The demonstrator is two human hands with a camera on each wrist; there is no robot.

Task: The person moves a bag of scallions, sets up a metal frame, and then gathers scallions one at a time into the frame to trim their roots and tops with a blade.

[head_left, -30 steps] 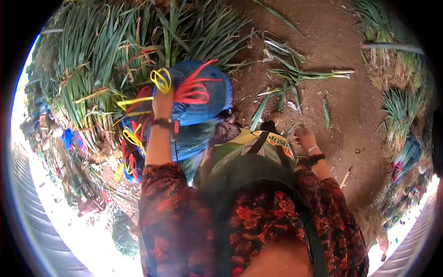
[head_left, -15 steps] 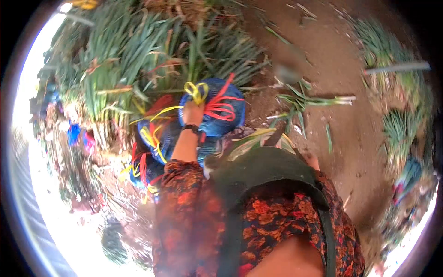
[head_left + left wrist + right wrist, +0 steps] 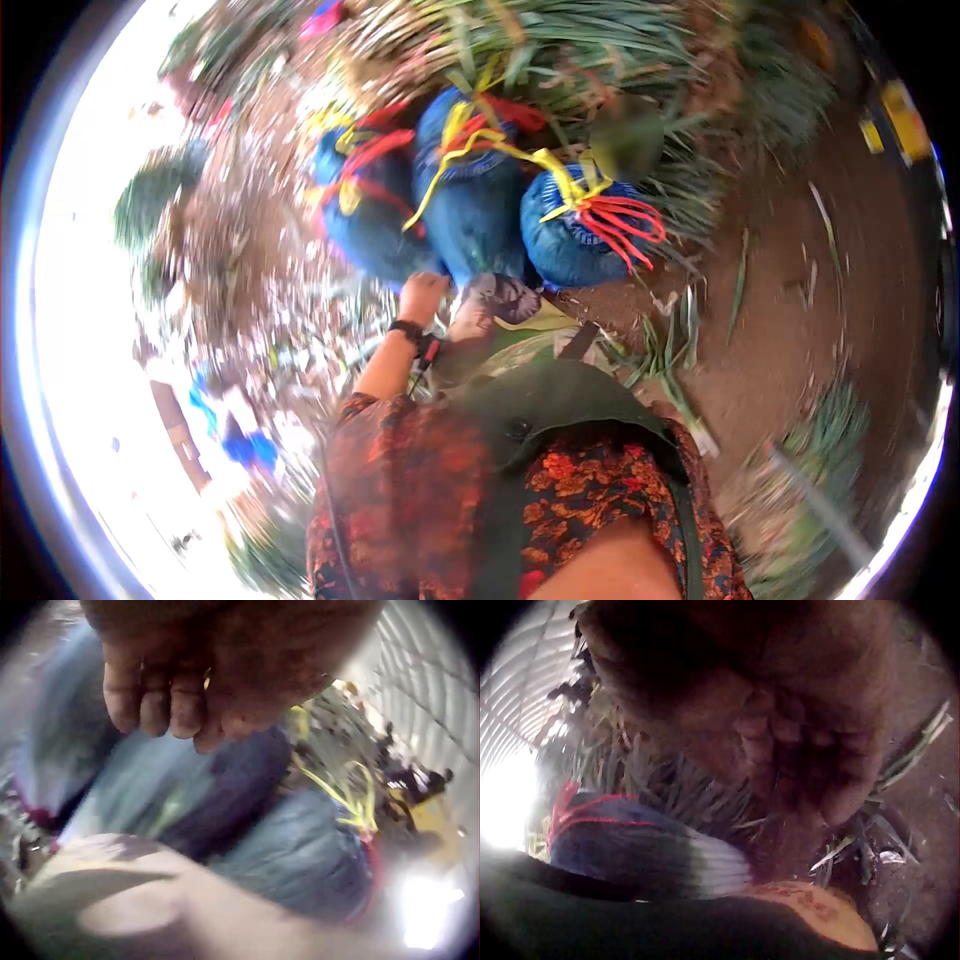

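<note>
A heap of leafy stalks [image 3: 640,40] lies on the far side. Before it, three blue mesh sacks [image 3: 475,220] rest side by side, tied mouths facing far, perhaps to keep the knots lined up. The left hand [image 3: 424,296] is at the left sack's near end, fingers loosely bent around nothing visible; blur hides whether it touches. The right hand [image 3: 780,712], right of a sack, hangs loosely curled and grips nothing, seemingly idle. Yellow ties [image 3: 560,180] and red cords [image 3: 592,205] gather the mouths, likely to hold the contents in.
</note>
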